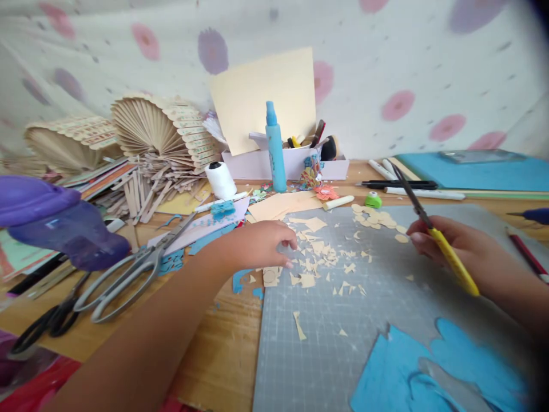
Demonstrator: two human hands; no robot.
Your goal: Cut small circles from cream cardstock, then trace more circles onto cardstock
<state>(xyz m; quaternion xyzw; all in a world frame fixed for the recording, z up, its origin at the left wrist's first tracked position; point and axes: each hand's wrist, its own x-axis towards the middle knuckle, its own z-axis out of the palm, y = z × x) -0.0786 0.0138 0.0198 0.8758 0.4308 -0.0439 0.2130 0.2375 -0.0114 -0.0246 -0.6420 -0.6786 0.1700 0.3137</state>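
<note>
My left hand (266,245) reaches over the left edge of the grey cutting mat (309,355). Its thumb and fingers are apart, with nothing visible between them, beside a scatter of cream paper scraps (319,254). In my right hand (457,243) is a pair of yellow-handled scissors (452,260), seen edge-on, dark blades pointing up and away. Just left of those fingers lies a cluster of cream paper circles (375,217). Cut blue paper (390,366) covers the mat's near right part.
Large grey-handled scissors (148,269), black-handled scissors (58,317) and a purple bottle (64,229) stand or lie at left. Behind are a blue spray bottle (275,154), a thread spool (220,180), a white box (253,166), folded stick fans (158,129) and a green punch (373,199).
</note>
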